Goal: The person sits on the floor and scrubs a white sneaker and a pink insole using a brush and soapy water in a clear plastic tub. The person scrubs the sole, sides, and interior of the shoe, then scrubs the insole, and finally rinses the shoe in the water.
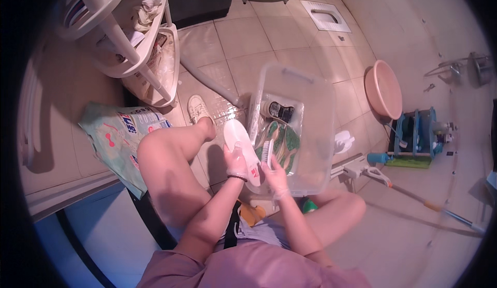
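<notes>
Your left hand (235,165) gripped the white insole (247,151) and your right hand (276,176) the brush (267,151), near the left edge of the clear box (318,143). Beyond its far rim, floor tiles (238,34) stretched toward a squat toilet (331,27).

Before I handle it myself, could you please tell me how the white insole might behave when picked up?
The white insole looks thin, so it is probably light. It may be fairly stiff, appearing nearly straight in the left hand. Being flat, it should hardly roll.
</notes>
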Motion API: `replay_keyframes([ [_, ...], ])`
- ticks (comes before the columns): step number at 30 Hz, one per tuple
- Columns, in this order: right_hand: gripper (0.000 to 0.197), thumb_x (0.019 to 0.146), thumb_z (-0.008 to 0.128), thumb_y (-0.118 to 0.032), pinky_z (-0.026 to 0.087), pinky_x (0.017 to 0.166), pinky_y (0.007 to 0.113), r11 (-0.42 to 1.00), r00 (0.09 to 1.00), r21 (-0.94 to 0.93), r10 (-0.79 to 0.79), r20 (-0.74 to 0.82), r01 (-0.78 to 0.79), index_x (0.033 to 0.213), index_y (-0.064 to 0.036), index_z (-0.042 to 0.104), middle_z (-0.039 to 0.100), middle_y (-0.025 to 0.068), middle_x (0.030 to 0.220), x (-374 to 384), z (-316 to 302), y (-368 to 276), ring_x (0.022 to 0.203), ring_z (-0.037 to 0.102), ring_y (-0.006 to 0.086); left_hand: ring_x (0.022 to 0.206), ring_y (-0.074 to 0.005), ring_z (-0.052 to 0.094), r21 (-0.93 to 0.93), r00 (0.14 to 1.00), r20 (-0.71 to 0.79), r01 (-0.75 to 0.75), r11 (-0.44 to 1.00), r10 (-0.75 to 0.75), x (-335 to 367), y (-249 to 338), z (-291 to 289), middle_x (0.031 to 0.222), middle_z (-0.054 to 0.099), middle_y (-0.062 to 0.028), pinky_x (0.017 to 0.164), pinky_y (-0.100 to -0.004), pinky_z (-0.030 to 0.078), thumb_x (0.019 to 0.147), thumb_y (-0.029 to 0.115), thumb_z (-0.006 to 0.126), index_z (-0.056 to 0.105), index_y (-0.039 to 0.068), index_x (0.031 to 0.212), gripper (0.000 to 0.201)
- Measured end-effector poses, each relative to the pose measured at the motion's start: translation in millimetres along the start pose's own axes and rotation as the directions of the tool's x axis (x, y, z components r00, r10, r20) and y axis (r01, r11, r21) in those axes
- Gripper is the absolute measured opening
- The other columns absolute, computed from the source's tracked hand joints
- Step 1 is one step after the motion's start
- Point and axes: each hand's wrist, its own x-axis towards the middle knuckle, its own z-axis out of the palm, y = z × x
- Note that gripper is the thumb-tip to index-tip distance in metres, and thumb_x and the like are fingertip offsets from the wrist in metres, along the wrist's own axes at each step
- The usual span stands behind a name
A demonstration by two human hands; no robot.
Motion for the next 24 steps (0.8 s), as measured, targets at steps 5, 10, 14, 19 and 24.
replay_keyframes([
  [5,0.046,0.079,0.069,-0.025,0.048,0.067,0.024,0.994,0.995,-0.071,-0.085,-0.045,0.081,0.117,-0.0024,0.054,0.065,0.0055,0.089,8,-17,2,0.072,0.059,0.0128,0.104,-0.0202,0.052,-0.308,0.993,-0.100,0.034,0.951,-0.068,-9,39,11,0.117,0.052,-0.0123,0.089,-0.0319,0.043,0.091,0.012,0.050,0.039,0.000,0.127,0.039],
  [10,0.032,0.081,0.066,-0.014,0.033,0.038,0.022,0.823,0.966,0.512,0.165,0.197,-0.245,0.109,-0.0028,0.057,0.058,0.0011,0.071,38,-33,-30,0.045,0.042,0.0071,0.108,-0.0242,0.051,-0.441,0.983,0.152,0.158,0.884,-0.100,-25,46,-2,0.120,0.050,-0.0122,0.091,-0.0389,0.043,0.091,0.013,0.051,0.039,0.001,0.128,0.041],
  [14,0.037,0.079,0.065,-0.005,0.050,0.070,0.026,0.808,0.975,0.586,-0.167,0.144,0.052,0.114,0.0024,0.054,0.063,0.0094,0.092,81,-65,-51,0.079,0.061,0.0156,0.096,-0.0248,0.058,-0.422,0.972,0.229,0.148,0.894,-0.053,6,57,-37,0.110,0.054,-0.0122,0.081,-0.0383,0.051,0.089,0.010,0.053,0.043,0.000,0.121,0.035],
  [19,0.039,0.078,0.067,-0.006,0.049,0.075,0.024,0.952,0.922,0.306,-0.132,0.363,0.016,0.115,-0.0002,0.055,0.062,0.0070,0.098,102,-83,-86,0.083,0.061,0.0154,0.084,-0.0193,0.061,0.542,0.810,0.580,-0.461,0.703,0.084,19,63,-43,0.094,0.062,-0.0119,0.075,-0.0297,0.049,0.082,0.018,0.064,0.053,0.000,0.110,0.035],
  [24,0.046,0.081,0.063,-0.025,0.048,0.078,0.036,0.964,0.963,-0.132,-0.207,0.173,0.231,0.121,-0.0056,0.051,0.064,0.0132,0.092,95,-20,-96,0.084,0.062,0.0267,0.076,-0.0149,0.059,0.582,0.869,0.488,-0.249,0.774,-0.087,13,27,-22,0.081,0.063,-0.0077,0.071,-0.0294,0.047,0.081,0.020,0.065,0.058,0.000,0.096,0.026],
])
